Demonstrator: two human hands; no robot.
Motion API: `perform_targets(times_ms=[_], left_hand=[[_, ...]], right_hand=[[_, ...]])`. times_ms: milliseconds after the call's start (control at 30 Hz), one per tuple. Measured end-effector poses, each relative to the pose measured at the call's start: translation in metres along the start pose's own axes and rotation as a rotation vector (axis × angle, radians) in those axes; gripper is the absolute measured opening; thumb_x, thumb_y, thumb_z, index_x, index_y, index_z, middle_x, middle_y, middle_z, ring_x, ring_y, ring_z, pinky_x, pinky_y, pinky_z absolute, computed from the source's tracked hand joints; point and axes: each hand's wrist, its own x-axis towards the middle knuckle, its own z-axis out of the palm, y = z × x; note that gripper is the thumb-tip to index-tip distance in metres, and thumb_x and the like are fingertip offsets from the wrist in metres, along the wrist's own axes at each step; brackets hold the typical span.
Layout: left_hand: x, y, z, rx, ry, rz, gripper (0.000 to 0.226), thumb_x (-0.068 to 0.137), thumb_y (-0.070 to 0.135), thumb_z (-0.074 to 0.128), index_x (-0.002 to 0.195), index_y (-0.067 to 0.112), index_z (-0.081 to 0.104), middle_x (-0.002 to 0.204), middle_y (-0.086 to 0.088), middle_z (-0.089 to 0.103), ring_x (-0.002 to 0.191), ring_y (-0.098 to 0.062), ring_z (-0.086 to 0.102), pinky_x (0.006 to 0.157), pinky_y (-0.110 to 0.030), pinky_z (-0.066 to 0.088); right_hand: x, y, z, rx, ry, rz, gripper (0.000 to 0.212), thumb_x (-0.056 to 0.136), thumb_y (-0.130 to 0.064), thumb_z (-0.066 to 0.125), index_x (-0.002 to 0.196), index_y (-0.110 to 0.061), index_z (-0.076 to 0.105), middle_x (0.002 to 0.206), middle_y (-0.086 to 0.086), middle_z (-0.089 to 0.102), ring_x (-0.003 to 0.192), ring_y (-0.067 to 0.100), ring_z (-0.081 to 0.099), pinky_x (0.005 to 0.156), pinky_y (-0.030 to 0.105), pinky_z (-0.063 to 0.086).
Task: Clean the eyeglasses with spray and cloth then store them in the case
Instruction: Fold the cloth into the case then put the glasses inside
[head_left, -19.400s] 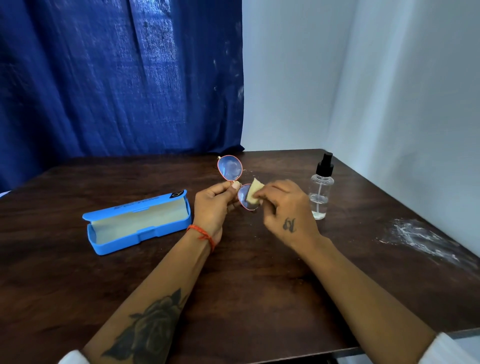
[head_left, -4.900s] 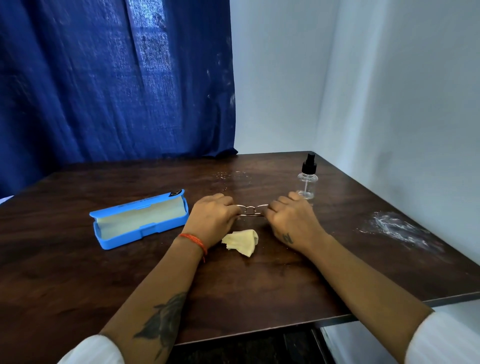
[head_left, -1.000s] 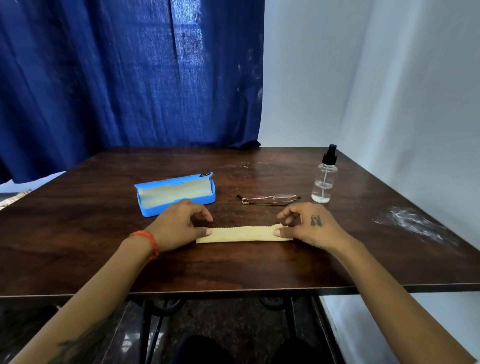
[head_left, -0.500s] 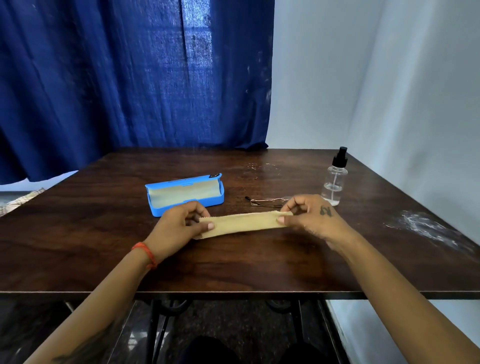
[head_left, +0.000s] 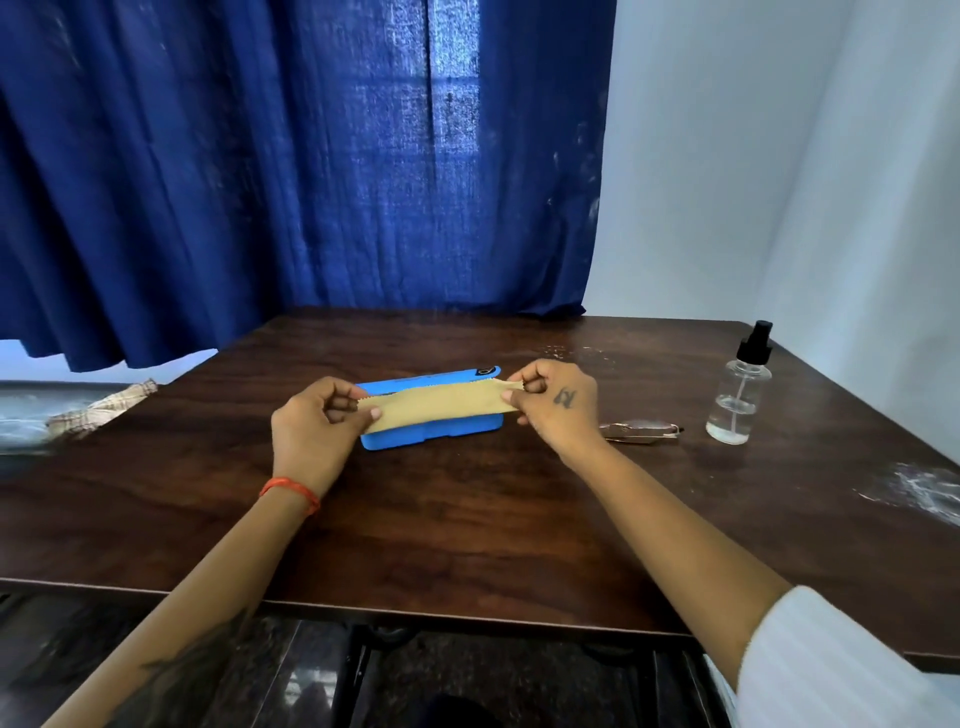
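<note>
A folded yellow cloth (head_left: 439, 409) is stretched in the air as a long strip over the open blue eyeglass case (head_left: 431, 437). My left hand (head_left: 317, 431) pinches its left end and my right hand (head_left: 553, 402) pinches its right end. The cloth hides most of the case's inside. The folded eyeglasses (head_left: 641, 431) lie flat on the dark wooden table (head_left: 467, 519), just right of my right hand. A clear spray bottle (head_left: 740, 395) with a black nozzle stands upright further right.
A blue curtain (head_left: 311, 182) hangs behind the table and a white wall is on the right. A whitish smear (head_left: 919, 491) marks the table's right side. A checked cloth bundle (head_left: 98, 410) lies beyond the left edge. The table's near edge is close to me.
Both hands lifted the folded cloth strip off the table and carried it away from me, so it now hangs over the open case. The eyeglasses and bottle stayed put.
</note>
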Motion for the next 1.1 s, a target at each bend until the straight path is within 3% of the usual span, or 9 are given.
perform_targets(times_ms=[67,233,333,467,600,733,833,933,1100], left_hand=[[0.005,-0.003,0.0,0.029,0.019,0.014,0.016,0.07,0.014,0.076,0.076,0.019,0.063,0.071,0.006,0.062,0.066,-0.006,0.057,0.057,-0.005,0.044],[0.015,-0.01,0.003,0.052,0.012,-0.008,0.024,0.069,0.018,0.078,0.08,0.021,0.058,0.072,0.005,0.063,0.066,-0.005,0.059,0.059,-0.012,0.04],[0.017,-0.015,0.005,0.028,0.018,-0.058,0.039,0.067,0.023,0.08,0.096,0.02,0.053,0.07,0.005,0.065,0.066,-0.006,0.06,0.06,-0.014,0.039],[0.02,-0.019,0.009,0.026,0.004,-0.083,0.053,0.067,0.029,0.079,0.112,0.02,0.052,0.07,0.005,0.065,0.068,-0.005,0.059,0.062,-0.014,0.038],[0.021,-0.017,0.011,0.043,-0.017,-0.077,0.05,0.068,0.029,0.078,0.112,0.019,0.057,0.066,0.006,0.063,0.068,-0.004,0.058,0.064,-0.012,0.038],[0.021,-0.018,0.013,0.06,-0.022,-0.071,0.049,0.068,0.028,0.078,0.112,0.019,0.059,0.062,0.007,0.062,0.068,-0.004,0.058,0.073,-0.018,0.041],[0.024,-0.016,0.015,0.082,-0.028,-0.081,0.049,0.067,0.027,0.079,0.111,0.019,0.058,0.06,0.007,0.062,0.068,-0.004,0.059,0.074,-0.021,0.043],[0.027,-0.014,0.016,0.104,-0.033,-0.103,0.047,0.066,0.029,0.08,0.106,0.019,0.058,0.058,0.006,0.061,0.064,-0.005,0.058,0.063,-0.017,0.039],[0.023,-0.015,0.016,0.09,0.003,-0.083,0.046,0.062,0.042,0.08,0.097,0.023,0.059,0.057,0.006,0.057,0.057,-0.004,0.055,0.054,-0.014,0.035]], right_hand=[[0.006,0.002,0.012,-0.044,0.022,-0.022,0.011,0.076,-0.014,0.074,0.086,-0.012,0.071,0.085,0.006,0.07,0.079,0.02,0.066,0.075,0.039,0.057],[0.009,0.009,0.029,-0.147,0.079,-0.101,0.011,0.075,-0.02,0.075,0.083,-0.014,0.07,0.081,0.001,0.07,0.068,0.006,0.054,0.068,0.018,0.043],[0.009,0.013,0.036,-0.184,0.069,-0.14,0.01,0.073,-0.018,0.076,0.077,-0.014,0.069,0.076,0.003,0.07,0.069,0.013,0.059,0.069,0.024,0.048],[0.009,0.018,0.041,-0.235,0.099,-0.198,0.014,0.07,-0.018,0.078,0.075,-0.014,0.066,0.071,0.0,0.063,0.068,0.014,0.057,0.065,0.022,0.042],[0.007,0.019,0.037,-0.19,0.152,-0.224,0.019,0.071,-0.015,0.077,0.079,-0.013,0.06,0.07,-0.003,0.058,0.067,0.012,0.054,0.064,0.023,0.042],[-0.004,0.015,0.037,-0.274,0.151,-0.385,0.01,0.076,0.001,0.066,0.083,-0.006,0.063,0.085,0.011,0.062,0.078,0.026,0.059,0.071,0.032,0.047],[-0.015,0.008,0.04,-0.376,0.043,-0.573,0.012,0.079,0.003,0.06,0.086,0.001,0.069,0.085,0.017,0.066,0.082,0.034,0.059,0.078,0.039,0.051],[-0.022,0.0,0.048,-0.478,-0.096,-0.728,0.013,0.085,-0.009,0.06,0.089,0.001,0.069,0.086,0.017,0.068,0.084,0.035,0.061,0.082,0.042,0.05],[-0.029,-0.015,0.072,-0.482,-0.409,-0.744,0.038,0.094,-0.031,0.047,0.123,-0.006,0.054,0.124,0.011,0.059,0.117,0.025,0.05,0.102,0.033,0.034]])
